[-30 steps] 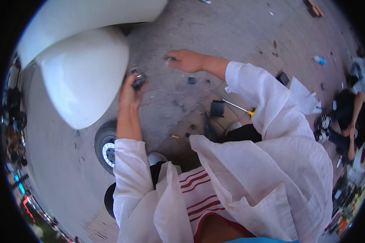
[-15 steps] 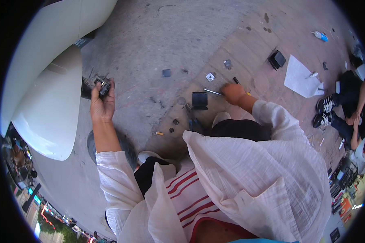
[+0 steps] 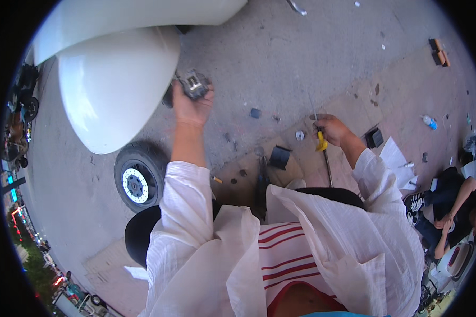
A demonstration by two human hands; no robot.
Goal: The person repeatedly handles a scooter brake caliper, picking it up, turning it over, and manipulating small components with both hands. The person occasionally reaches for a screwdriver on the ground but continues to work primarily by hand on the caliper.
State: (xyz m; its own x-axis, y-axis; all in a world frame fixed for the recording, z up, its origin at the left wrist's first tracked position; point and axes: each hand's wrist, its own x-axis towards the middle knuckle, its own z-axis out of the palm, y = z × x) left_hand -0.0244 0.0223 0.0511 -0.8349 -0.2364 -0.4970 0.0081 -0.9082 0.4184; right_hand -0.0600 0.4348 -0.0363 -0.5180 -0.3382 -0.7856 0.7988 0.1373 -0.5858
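My left hand (image 3: 193, 108) is closed around a dark, grimy block-shaped metal part (image 3: 195, 84) with a light metal piece in its middle. It holds the part beside the tip of a large white rounded body panel (image 3: 119, 90). Whether the part is attached to anything behind is hidden. To the right, my right hand (image 3: 333, 129) grips a screwdriver with a yellow handle (image 3: 321, 141). A thin metal shaft points away above the fingers. From the yellow piece a dark rod (image 3: 328, 166) runs down toward my knee; I cannot tell whether it belongs to the same tool.
A tyred wheel (image 3: 136, 182) stands below the white panel. On the ground are an open black box-like piece (image 3: 280, 157), small dark parts, a white square piece (image 3: 300, 135), another black piece (image 3: 374, 138), white paper (image 3: 394, 161) and a blue-and-white bottle (image 3: 429, 122). A person (image 3: 449, 206) sits at right.
My view has shifted left, bringing the wheel into full sight. My right hand has lifted from near the ground, and the screwdriver's shaft now points away instead of left. The left hand still holds its part.
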